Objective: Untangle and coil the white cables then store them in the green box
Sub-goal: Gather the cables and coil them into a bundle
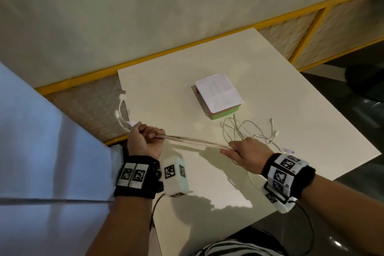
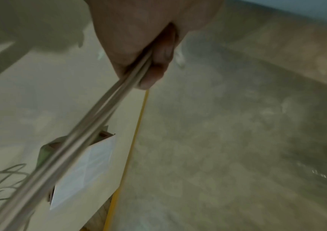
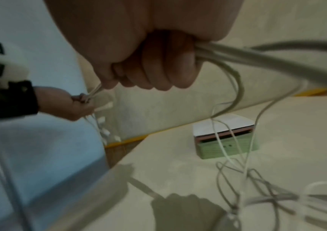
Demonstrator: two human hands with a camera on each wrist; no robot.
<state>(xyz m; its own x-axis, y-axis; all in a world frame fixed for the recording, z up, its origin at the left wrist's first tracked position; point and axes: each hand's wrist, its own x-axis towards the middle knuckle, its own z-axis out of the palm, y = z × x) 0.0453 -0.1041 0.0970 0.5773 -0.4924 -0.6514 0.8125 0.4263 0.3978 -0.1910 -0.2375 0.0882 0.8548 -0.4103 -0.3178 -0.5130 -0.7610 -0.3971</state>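
Note:
A bundle of white cables [image 1: 195,142] is stretched taut between both hands above the cream table [image 1: 170,93]. My left hand [image 1: 145,138] grips one end at the table's left edge, fingers curled round the strands [image 2: 131,81], with plug ends hanging beyond it. My right hand [image 1: 245,153] grips the bundle [image 3: 228,53] further right. Behind it the rest of the cables [image 1: 249,133] lie in loose tangled loops on the table. The green box [image 1: 225,115] stands mid-table with a white lid [image 1: 219,92] on top; it also shows in the right wrist view [image 3: 226,148].
A pale blue surface [image 1: 41,151] lies to the left of the table. A yellow-framed ledge [image 1: 187,48] runs behind it, and dark floor [image 1: 342,110] shows to the right. A dark wire [image 1: 309,226] trails from my right wrist device.

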